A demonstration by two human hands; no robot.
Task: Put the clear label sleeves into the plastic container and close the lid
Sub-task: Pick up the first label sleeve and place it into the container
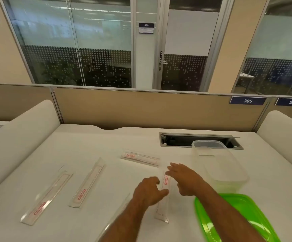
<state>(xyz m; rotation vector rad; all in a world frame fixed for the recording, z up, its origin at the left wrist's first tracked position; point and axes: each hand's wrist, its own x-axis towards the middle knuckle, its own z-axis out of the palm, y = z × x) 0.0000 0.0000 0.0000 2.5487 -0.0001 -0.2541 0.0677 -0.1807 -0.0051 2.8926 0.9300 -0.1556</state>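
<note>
Label sleeve between left hand and right hand.

green lid: cut by bottom edge | sleeve print: blurred, unreadable

I can see only my two forearms and my hands; both forearms are bare all the way to the lower edge of the view, with no sleeve on them. My left hand has no glove, no ring and no watch or band at the wrist, and the knuckles and the thumb show clearly. My right hand is bare in the same way, with nothing worn on the fingers or at the wrist, and some fine hair shows along both forearms.
</note>
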